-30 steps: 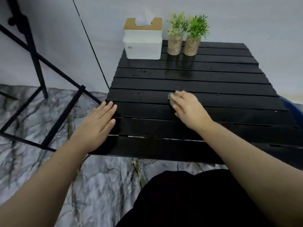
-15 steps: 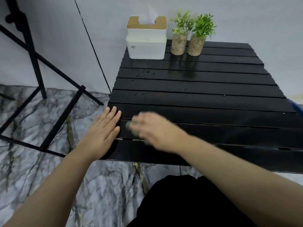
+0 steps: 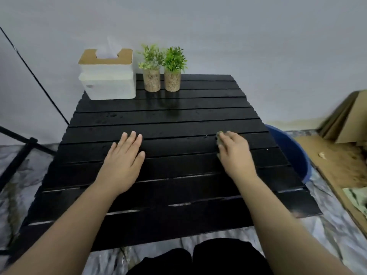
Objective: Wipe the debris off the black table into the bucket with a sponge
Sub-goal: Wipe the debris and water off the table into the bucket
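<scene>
The black slatted table (image 3: 178, 116) fills the middle of the head view, its surface wet and shiny. My right hand (image 3: 234, 153) presses a greenish sponge (image 3: 219, 138) flat on the table's right half; only the sponge's left edge shows past my fingers. My left hand (image 3: 124, 163) lies flat, fingers apart, on the table's left half, holding nothing. A blue bucket (image 3: 292, 151) stands on the floor just past the table's right edge, partly hidden by the tabletop. A few tiny pale specks lie on the slats near the sponge.
A white tissue box (image 3: 108, 76) and two small potted plants (image 3: 161, 70) stand at the table's far edge. Flattened cardboard (image 3: 337, 155) lies on the floor to the right, beyond the bucket. Black stand legs (image 3: 21, 153) cross the marble-patterned floor at left.
My right hand swept the sponge left near the front-left corner, then across to the table's right side. The view has turned right, bringing the bucket and cardboard into sight. My left hand stays flat.
</scene>
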`<state>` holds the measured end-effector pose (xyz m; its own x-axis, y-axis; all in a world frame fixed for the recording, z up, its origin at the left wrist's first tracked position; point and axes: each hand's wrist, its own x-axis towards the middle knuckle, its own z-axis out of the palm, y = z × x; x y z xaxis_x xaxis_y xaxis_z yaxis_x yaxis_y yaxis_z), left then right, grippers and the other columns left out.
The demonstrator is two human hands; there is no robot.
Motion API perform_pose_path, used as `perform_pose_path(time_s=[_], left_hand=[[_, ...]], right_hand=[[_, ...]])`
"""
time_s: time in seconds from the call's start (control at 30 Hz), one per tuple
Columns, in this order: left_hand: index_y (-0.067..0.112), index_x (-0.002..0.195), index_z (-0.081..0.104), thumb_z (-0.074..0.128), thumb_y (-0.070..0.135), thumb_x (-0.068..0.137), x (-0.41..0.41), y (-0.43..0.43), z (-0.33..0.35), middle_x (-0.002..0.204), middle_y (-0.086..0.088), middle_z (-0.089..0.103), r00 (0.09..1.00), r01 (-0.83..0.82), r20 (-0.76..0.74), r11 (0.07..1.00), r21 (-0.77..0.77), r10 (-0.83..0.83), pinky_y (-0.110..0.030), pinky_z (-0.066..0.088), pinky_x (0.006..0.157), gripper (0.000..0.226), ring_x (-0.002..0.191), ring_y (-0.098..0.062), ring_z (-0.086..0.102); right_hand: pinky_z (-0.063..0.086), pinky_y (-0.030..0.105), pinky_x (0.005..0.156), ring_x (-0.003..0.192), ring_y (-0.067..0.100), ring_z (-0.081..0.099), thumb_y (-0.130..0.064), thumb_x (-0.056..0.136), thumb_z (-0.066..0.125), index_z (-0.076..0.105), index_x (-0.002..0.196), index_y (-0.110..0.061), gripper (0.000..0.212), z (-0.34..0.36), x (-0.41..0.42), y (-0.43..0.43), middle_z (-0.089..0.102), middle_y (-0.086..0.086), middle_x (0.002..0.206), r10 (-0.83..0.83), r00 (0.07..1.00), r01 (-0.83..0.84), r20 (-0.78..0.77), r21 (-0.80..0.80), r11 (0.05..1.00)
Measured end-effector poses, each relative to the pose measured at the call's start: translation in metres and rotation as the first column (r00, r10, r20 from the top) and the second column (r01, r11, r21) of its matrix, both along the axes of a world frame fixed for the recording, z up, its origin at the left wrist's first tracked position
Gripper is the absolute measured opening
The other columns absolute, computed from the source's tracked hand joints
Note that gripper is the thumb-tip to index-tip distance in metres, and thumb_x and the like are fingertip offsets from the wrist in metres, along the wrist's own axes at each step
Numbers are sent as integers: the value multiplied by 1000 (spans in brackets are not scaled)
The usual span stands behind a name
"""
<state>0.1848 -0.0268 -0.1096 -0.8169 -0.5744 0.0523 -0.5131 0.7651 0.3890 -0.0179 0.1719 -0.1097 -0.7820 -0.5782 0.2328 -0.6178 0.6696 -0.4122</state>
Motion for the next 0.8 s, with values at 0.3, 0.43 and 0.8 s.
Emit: perform_pose_path(time_s=[0.3,0.43,0.8], left_hand=[[20,147,8,20,36,97,-89,-82,-3,158,2,3,996,-68,56,993,-99,74,-37,-1,116,54,144,-16,-5],[21,147,8,20,37,97,-73,-113,-12,157,3,1,984,-101,133,988,-118,116,-37,-2,116,54,144,-15,-7],[23,147,4,17,38,97,-75,-121,-17,157,5,-3,985,-59,156,995,-76,71,-35,-3,116,53,144,-14,-8]], right_hand=[[41,38,98,118,36,47,-11,90,53,52,128,-13,38,9,-106,-51,51,20,131,140,990,-139,-10,104,985],[44,38,83,106,36,49,-16,90,48,58,110,-5,24,3,-103,-101,54,19,117,-158,986,162,-50,80,984],[37,41,104,125,33,42,-14,89,53,50,130,-13,41,-2,-97,-136,48,19,136,155,988,-154,-10,43,987]])
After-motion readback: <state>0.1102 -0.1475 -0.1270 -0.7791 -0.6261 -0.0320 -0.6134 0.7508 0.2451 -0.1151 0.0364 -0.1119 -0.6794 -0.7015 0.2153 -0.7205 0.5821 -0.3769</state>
